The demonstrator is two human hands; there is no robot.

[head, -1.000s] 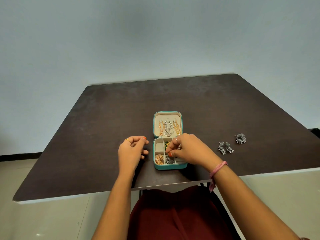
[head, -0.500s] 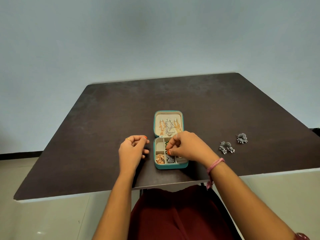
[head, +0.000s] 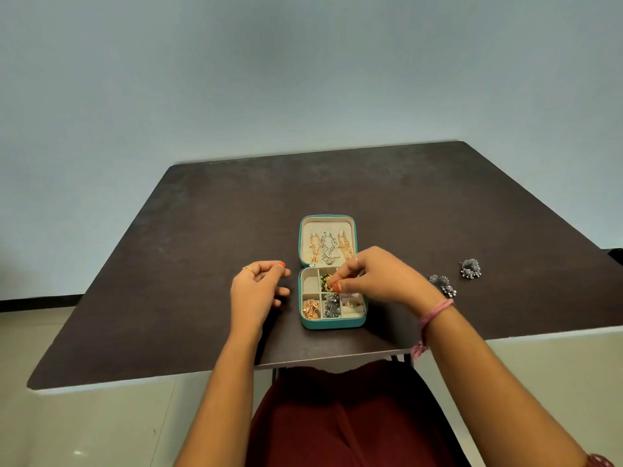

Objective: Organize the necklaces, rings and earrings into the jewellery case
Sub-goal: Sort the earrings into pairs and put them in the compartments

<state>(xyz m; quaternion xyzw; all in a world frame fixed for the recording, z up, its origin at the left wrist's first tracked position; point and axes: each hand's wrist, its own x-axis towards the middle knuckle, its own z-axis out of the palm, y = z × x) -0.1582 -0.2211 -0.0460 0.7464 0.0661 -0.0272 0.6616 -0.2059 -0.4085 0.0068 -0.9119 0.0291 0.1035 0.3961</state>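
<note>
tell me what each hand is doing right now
Left hand: loosely curled, holding nothing, resting on the table.
Right hand: over the jewellery case, fingertips pinching a green and gold earring.

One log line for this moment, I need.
right hand: pinches green earring over case | left hand: idle | two grey earrings outside

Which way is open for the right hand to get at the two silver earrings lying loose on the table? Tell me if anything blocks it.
Probably yes. The silver earrings lie on bare table to the right of the right hand, which is over the jewellery case. Nothing lies between them.
</note>
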